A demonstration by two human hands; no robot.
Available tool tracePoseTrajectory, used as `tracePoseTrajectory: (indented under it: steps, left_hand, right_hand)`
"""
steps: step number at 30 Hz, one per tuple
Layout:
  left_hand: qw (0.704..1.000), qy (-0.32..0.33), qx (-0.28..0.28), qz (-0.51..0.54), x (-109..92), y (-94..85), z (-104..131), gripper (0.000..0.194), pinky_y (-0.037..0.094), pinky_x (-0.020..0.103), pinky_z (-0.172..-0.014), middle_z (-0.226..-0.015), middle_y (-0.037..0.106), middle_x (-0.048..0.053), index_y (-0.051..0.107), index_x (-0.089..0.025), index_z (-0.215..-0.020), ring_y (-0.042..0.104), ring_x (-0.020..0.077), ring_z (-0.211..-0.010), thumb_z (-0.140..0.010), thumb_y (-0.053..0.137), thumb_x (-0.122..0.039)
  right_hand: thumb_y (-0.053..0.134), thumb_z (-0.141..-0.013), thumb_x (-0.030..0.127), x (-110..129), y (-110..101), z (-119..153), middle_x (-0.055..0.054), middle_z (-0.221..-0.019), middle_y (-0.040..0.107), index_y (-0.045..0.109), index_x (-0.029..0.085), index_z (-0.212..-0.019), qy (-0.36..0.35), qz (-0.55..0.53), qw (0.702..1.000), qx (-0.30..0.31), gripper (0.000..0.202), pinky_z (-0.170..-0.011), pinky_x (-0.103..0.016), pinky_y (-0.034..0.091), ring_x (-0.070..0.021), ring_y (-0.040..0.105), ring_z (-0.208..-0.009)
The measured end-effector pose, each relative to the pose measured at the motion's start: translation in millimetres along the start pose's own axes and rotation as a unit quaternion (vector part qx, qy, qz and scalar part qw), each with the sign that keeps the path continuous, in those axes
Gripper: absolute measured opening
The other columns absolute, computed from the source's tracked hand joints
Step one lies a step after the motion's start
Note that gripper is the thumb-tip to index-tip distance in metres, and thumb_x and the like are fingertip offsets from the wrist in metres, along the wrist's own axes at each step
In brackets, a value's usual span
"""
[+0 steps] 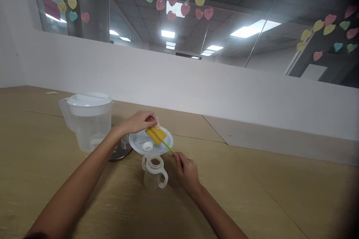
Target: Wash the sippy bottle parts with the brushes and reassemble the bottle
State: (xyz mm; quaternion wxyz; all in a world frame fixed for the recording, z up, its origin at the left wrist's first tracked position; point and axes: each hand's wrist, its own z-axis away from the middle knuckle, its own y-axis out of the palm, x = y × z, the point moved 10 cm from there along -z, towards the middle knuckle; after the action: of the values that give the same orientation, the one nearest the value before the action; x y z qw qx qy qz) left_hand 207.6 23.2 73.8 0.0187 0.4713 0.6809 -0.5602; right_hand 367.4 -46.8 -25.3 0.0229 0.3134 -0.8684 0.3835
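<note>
My left hand (144,120) pinches a small clear piece (156,122), perhaps a bottle nipple, against the top of a yellow sponge brush (156,134). The brush's green stem (167,146) runs down to my right hand (185,170), which is closed round its end. Sponge and clear piece are above a pale bowl (168,142), in which a white ring (147,146) lies. Just in front of the bowl, a clear bottle (153,181) with a white two-handled collar (155,164) stands upright, its mouth uncovered. Neither hand touches it.
A clear pitcher (94,129) with a white lid stands at the left. Between pitcher and bowl, a dark round tray (121,153) holds a small clear item, partly behind my left forearm. A white wall (168,78) with windows above borders the table's back.
</note>
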Motion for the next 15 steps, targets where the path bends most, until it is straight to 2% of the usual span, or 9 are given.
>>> tracePoseTrajectory:
  steps: [4,8,11,15]
  left_hand:
    - [0.995,-0.036,-0.014,-0.091,4.4,-15.0,4.1,0.027,0.043,0.025,-0.065,-0.079,0.065,0.004,0.061,-0.014,-0.079,0.058,0.0170,-0.074,-0.076,0.048,-0.038]
    - [0.990,-0.061,-0.026,-0.127,22.5,-35.5,9.6,0.030,0.042,0.023,-0.063,-0.079,0.066,0.003,0.062,-0.015,-0.079,0.059,0.0167,-0.073,-0.074,0.050,-0.042]
    - [0.977,-0.104,-0.007,-0.184,54.6,-45.1,15.0,0.023,0.041,0.023,-0.061,-0.076,0.067,0.002,0.063,-0.016,-0.076,0.060,0.0167,-0.071,-0.068,0.056,-0.037]
    - [0.939,-0.222,0.102,-0.240,108.9,-35.0,27.3,0.015,0.042,0.023,-0.060,-0.073,0.068,0.003,0.067,-0.017,-0.068,0.061,0.0186,-0.071,-0.054,0.063,-0.020]
  right_hand:
    - [0.030,-0.094,0.034,2.5,-3.5,-1.0,-0.002,-0.055,0.060,0.064,0.014,-0.078,0.012,-0.012,1.000,-0.015,0.043,-0.048,-0.020,0.031,-0.0097,0.049,-0.044]
    - [0.031,-0.092,0.036,-1.0,-8.1,-3.1,-0.001,-0.054,0.058,0.063,0.015,-0.077,0.044,-0.048,0.998,-0.027,0.042,-0.048,-0.020,0.032,-0.0095,0.047,-0.045]
    - [0.030,-0.092,0.037,-15.1,-18.9,-3.3,0.000,-0.055,0.055,0.061,0.015,-0.077,0.097,-0.076,0.990,-0.070,0.041,-0.047,-0.020,0.031,-0.0097,0.045,-0.046]
    - [0.033,-0.090,0.040,-28.9,-24.6,-3.3,0.002,-0.054,0.050,0.060,0.015,-0.077,0.134,-0.108,0.980,-0.095,0.039,-0.046,-0.021,0.029,-0.0093,0.040,-0.046]
